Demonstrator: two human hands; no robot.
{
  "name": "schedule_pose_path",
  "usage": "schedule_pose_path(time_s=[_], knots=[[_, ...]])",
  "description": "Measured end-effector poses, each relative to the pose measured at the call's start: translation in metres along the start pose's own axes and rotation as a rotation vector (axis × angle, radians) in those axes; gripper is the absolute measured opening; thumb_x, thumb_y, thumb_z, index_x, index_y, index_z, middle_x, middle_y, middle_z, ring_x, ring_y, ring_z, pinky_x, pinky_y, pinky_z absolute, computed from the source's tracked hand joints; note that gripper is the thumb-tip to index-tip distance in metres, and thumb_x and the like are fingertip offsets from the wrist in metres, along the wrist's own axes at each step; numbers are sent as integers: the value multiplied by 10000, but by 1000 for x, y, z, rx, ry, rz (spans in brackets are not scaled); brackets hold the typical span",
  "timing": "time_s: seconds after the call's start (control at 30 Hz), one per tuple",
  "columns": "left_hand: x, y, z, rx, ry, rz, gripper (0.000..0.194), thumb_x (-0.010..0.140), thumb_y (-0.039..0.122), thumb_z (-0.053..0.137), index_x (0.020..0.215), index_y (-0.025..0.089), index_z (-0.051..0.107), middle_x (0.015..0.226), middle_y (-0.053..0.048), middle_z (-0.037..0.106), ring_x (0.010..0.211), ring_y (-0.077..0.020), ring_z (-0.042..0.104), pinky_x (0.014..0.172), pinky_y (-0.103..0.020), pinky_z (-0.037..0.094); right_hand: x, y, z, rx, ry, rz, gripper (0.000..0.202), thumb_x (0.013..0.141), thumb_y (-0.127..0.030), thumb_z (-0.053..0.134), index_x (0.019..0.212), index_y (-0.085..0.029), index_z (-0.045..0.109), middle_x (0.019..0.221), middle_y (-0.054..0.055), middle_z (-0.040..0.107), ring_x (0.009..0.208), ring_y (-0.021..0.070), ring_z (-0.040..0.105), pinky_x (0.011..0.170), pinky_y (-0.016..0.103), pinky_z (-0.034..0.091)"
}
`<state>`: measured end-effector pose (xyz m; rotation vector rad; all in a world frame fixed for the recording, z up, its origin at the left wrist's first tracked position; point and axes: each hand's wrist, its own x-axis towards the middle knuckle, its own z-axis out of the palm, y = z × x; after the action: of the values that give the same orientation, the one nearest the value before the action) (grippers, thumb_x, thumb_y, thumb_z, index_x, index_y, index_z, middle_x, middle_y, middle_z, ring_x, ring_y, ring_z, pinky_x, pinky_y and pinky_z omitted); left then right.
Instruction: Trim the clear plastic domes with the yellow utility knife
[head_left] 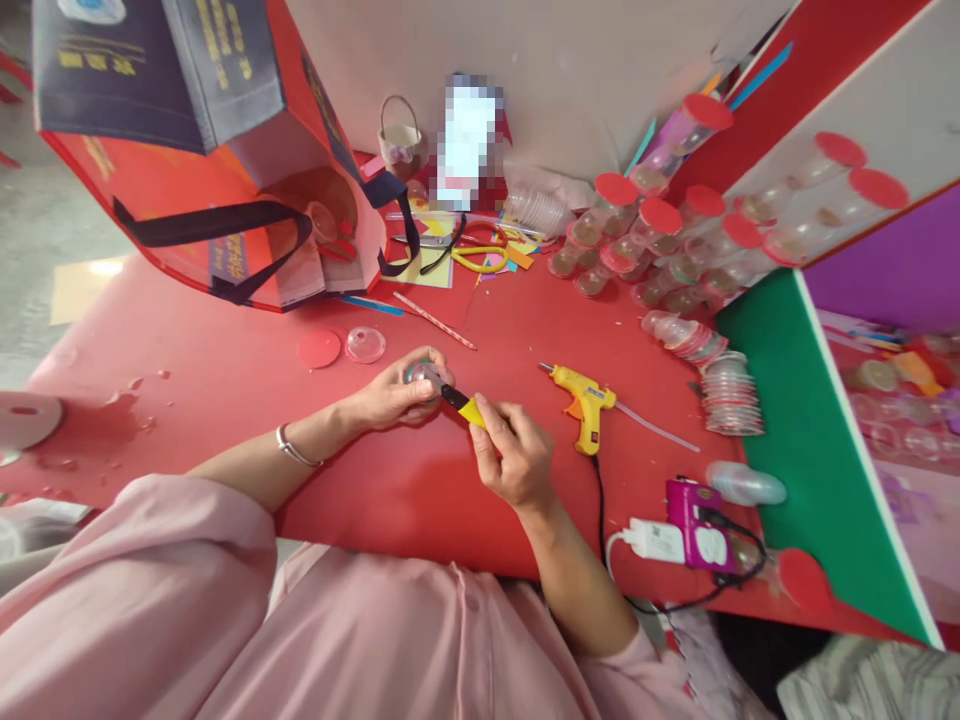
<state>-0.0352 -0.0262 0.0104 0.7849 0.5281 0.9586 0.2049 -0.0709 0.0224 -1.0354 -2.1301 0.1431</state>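
No words can be read clearly. Yellow writing is on the bag (169, 185), far left of the right fingers (511, 420); the glue gun (589, 400), right of them, has a tiny blurry label (597, 393).

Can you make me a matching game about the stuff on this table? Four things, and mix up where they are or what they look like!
Things:
1. glue gun
2. black-and-yellow tool
3. basket
4. red disc

Clues:
A. at the back, by the wall
B. beside a clear domed lid
C. yellow, with a black cord
D. in the right hand

Pairs: 1-C, 2-D, 3-A, 4-B
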Motion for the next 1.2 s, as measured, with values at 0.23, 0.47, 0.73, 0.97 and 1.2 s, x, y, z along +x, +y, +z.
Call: schedule_pose_path(time_s=[0.23,0.47,0.73,0.97,1.2], knots=[[7,0,-2,23,-23,5,568,771,534,903,1097,212,567,1030,-88,738,421,-23,451,367,-150,331,-1,2,6,-5,16,34,410,1023,-266,620,1422,-187,678,1060,98,759,895,187,726,798,287,572],[8,-1,-7,57,-9,15,572,750,389,946,1114,229,535,1000,-51,729,522,-78,597,382,-120,349,-2,3,11,221,22,241,436,1096,-375,471,1466,-228,648,1151,117,751,1020,220,719,914,344,588],[12,5,6,139,61,17,558,761,240,927,1156,221,534,1077,-70,733,710,-178,754,433,-182,520,3,8,13,672,41,647,573,1066,-628,432,1432,-227,617,871,12,716,595,122,620,598,258,541],[32,12,10,135,54,42,509,798,245,883,1182,215,550,929,-26,726,677,-179,748,413,-171,510,15,10,5,559,-103,632,398,1039,-544,522,1291,-253,624,911,26,715,703,162,663,686,286,532],[36,10,1,16,11,7,565,805,221,868,1245,238,512,971,-40,748,719,-218,778,488,-245,591,47,12,7,658,-152,678,350,1027,-561,544,1201,-264,604,884,-14,685,744,150,689,729,279,559]])
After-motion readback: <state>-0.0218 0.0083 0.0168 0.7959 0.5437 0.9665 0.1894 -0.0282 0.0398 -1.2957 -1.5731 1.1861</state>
